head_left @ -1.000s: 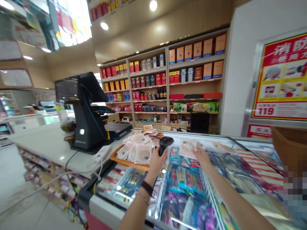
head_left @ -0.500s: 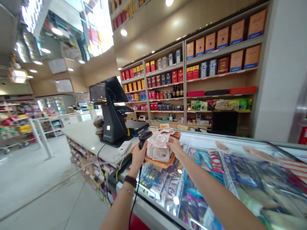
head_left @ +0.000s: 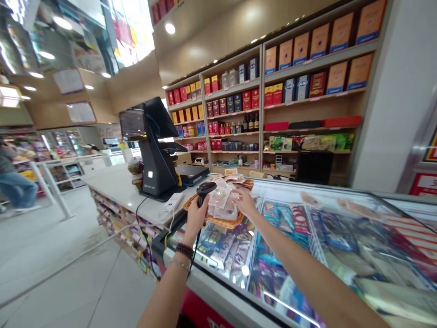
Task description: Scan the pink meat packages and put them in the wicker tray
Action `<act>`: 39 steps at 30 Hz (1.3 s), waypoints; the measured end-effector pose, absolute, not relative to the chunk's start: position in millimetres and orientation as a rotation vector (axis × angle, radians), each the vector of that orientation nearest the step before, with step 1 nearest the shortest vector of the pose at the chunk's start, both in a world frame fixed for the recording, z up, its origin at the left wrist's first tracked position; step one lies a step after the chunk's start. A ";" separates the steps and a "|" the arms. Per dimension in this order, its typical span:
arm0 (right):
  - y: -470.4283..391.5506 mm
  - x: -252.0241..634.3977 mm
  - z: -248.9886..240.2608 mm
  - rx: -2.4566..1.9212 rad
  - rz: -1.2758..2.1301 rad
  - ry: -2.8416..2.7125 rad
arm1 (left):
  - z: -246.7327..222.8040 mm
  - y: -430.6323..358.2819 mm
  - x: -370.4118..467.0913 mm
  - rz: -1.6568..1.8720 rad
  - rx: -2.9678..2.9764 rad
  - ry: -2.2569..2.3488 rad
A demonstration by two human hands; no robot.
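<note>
My left hand (head_left: pixel 195 217) is wrapped round the handle of a black corded scanner (head_left: pixel 206 187), whose head is over the left side of a wicker basket (head_left: pixel 225 222). Clear plastic packages (head_left: pixel 222 203) are piled in the basket, which rests on the glass top of a chest freezer. At the right of the pile, my right hand (head_left: pixel 244 203) has its fingers bent on the edge of a clear package. The scanner's cable hangs down beside my left wrist.
A black checkout terminal (head_left: pixel 155 155) stands on the white counter (head_left: pixel 112 187) at the left, with a white device (head_left: pixel 174 201) near it. Bagged goods lie under the freezer glass (head_left: pixel 290 255). Shelves of boxes are behind. A person in jeans (head_left: pixel 16 184) is at the far left.
The view has shifted a little, and a person has come into view at the far left. My right fingers have moved slightly on the package. My left hand still holds the scanner.
</note>
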State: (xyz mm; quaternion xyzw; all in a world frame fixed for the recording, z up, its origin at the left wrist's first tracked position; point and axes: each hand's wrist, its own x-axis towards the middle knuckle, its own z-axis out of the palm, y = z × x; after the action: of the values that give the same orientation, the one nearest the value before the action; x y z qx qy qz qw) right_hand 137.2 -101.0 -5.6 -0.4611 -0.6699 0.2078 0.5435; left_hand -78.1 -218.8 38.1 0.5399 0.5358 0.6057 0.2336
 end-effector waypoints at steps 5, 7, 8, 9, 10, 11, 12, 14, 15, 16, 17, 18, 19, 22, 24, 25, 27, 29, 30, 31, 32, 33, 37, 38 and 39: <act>-102.7 203.1 -10.2 -1.147 0.336 -1.488 | 46.3 -214.5 -48.0 1.655 1.581 1.372; -107.0 245.2 -11.7 -1.221 0.261 -1.435 | 49.3 -210.6 -27.6 1.634 1.606 1.304; -110.1 268.1 -12.1 -1.269 0.225 -1.407 | 50.4 -208.4 -15.5 1.622 1.610 1.264; -113.8 291.5 -12.3 -1.321 0.190 -1.376 | 51.1 -206.4 -2.3 1.604 1.611 1.220; -118.0 314.9 -12.4 -1.375 0.156 -1.341 | 51.3 -204.7 11.8 1.583 1.608 1.170; -122.4 337.9 -12.7 -1.430 0.125 -1.304 | 50.8 -203.3 26.5 1.559 1.605 1.115; -127.0 359.9 -13.3 -1.481 0.097 -1.265 | 49.5 -202.2 41.7 1.532 1.601 1.062; -136.2 400.0 -16.5 -1.563 0.049 -1.201 | 44.6 -201.3 71.8 1.470 1.593 0.987; -140.5 417.5 -19.6 -1.591 0.029 -1.179 | 40.8 -201.1 86.3 1.437 1.592 0.961; -144.4 433.0 -23.8 -1.614 0.014 -1.160 | 36.2 -201.1 99.8 1.400 1.596 0.943; -147.9 446.2 -29.0 -1.638 0.009 -1.142 | 30.9 -201.1 112.2 1.365 1.602 0.925; -150.6 457.2 -35.2 -1.668 0.012 -1.119 | 25.1 -201.0 123.2 1.329 1.604 0.905; -152.4 466.1 -41.9 -1.707 0.021 -1.090 | 18.9 -200.8 132.5 1.294 1.601 0.890; -150.6 481.6 -60.7 -1.824 0.019 -0.987 | 0.1 -199.9 150.3 1.214 1.589 0.881; -143.4 485.6 -68.0 -1.855 -0.016 -0.988 | -11.1 -199.8 155.4 1.167 1.591 0.894; -138.5 486.7 -69.5 -1.863 -0.031 -1.015 | -16.0 -200.1 157.0 1.148 1.585 0.900; -127.4 488.4 -69.5 -1.896 -0.039 -1.077 | -24.6 -201.8 159.5 1.120 1.559 0.897; -116.6 490.9 -68.0 -1.954 -0.025 -1.106 | -31.9 -204.3 162.0 1.115 1.527 0.891; -111.7 492.6 -67.4 -1.976 -0.012 -1.115 | -35.1 -205.5 163.1 1.109 1.524 0.895; -107.3 494.5 -66.9 -1.989 0.006 -1.130 | -37.9 -206.3 163.9 1.095 1.539 0.905; -103.4 496.5 -66.7 -1.992 0.024 -1.153 | -40.1 -206.7 164.3 1.077 1.572 0.925; -100.1 498.4 -66.6 -1.988 0.041 -1.178 | -41.8 -206.6 164.2 1.061 1.617 0.950; -93.5 501.6 -64.5 -1.962 0.058 -1.195 | -42.4 -202.8 160.1 1.040 1.749 1.044; -94.1 501.1 -63.4 -1.936 0.055 -1.180 | -41.3 -201.8 159.0 1.039 1.751 1.060; -95.7 500.2 -62.2 -1.893 0.061 -1.167 | -40.0 -201.0 158.2 1.035 1.750 1.072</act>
State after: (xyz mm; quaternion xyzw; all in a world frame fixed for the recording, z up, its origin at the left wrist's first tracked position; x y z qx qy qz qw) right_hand 500.2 -95.7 -62.2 -0.7632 -0.4703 0.0247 0.4424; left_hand 158.2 -201.0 -40.0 0.6946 0.4256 0.4111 0.4091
